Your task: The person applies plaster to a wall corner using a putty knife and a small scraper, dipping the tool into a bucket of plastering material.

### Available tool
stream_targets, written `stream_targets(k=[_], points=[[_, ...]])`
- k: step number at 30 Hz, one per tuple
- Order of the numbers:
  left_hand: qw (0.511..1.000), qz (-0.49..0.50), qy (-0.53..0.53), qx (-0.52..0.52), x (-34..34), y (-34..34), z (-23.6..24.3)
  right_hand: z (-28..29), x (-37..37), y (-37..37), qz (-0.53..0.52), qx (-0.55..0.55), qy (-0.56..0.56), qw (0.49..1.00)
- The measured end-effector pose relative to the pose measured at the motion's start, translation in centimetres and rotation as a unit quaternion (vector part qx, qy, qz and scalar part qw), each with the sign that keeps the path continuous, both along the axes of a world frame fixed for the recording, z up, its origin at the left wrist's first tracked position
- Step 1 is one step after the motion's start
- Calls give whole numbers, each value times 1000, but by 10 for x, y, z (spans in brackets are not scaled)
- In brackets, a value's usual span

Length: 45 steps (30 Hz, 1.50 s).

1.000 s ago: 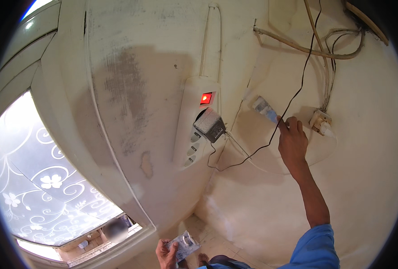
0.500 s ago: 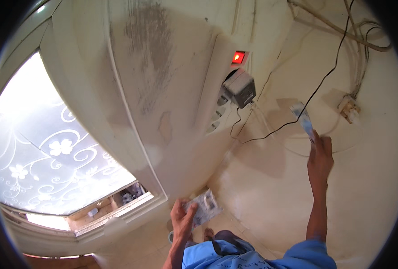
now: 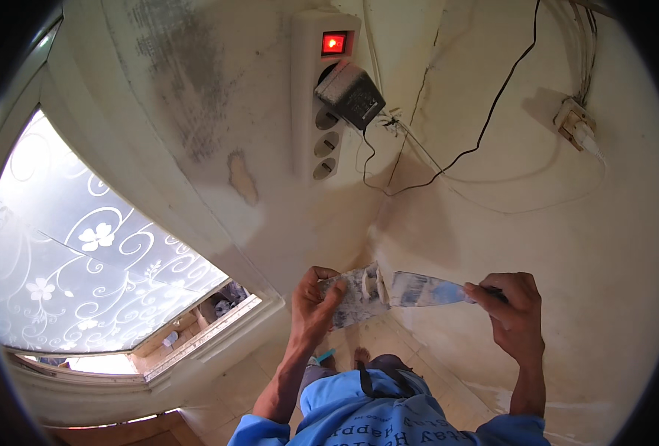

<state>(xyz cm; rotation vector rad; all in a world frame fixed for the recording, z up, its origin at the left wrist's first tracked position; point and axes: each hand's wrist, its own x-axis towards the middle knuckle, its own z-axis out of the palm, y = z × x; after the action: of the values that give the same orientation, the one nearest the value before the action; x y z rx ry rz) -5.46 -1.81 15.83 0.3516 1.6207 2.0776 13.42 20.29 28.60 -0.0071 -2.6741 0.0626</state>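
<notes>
Head view: a putty knife (image 3: 426, 290), its blade smeared white, meets a second plaster-caked scraper (image 3: 355, 296) low in a corner where 2 cream walls (image 3: 567, 245) join. The right hand (image 3: 514, 312) grips the knife's handle, fingers curled tight around it; the left hand (image 3: 316, 305) pinches the scraper between thumb and fingers. Above, a wall-mounted power strip (image 3: 318, 97) glows red, carrying a dark adapter (image 3: 349, 93) and black cable (image 3: 485, 126). A frosted floral window (image 3: 84, 253) stands left.
</notes>
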Motion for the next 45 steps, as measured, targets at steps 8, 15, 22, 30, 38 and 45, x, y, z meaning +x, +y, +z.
stream_targets(k=[8, 15, 22, 30, 38, 45], points=[[996, 31, 75, -38, 16, -18, 7, 20, -13, -29, 33, 146, -101, 984], [977, 97, 184, -41, 21, -31, -1, 32, 4, -4, -85, 146, -78, 983], [994, 112, 7, -7, 34, -52, -64, 45, 20, 15, -261, 135, 119, 948], [996, 81, -10, -33, 42, -46, -84, 28, -78, 78, -234, 204, 225, 923], [992, 120, -8, 26, 46, -56, -100, 51, -175, 129, -197, 302, 282, 889], [991, 132, -26, 20, 43, -62, -113, 67, -198, 141, -214, 333, 275, 876]])
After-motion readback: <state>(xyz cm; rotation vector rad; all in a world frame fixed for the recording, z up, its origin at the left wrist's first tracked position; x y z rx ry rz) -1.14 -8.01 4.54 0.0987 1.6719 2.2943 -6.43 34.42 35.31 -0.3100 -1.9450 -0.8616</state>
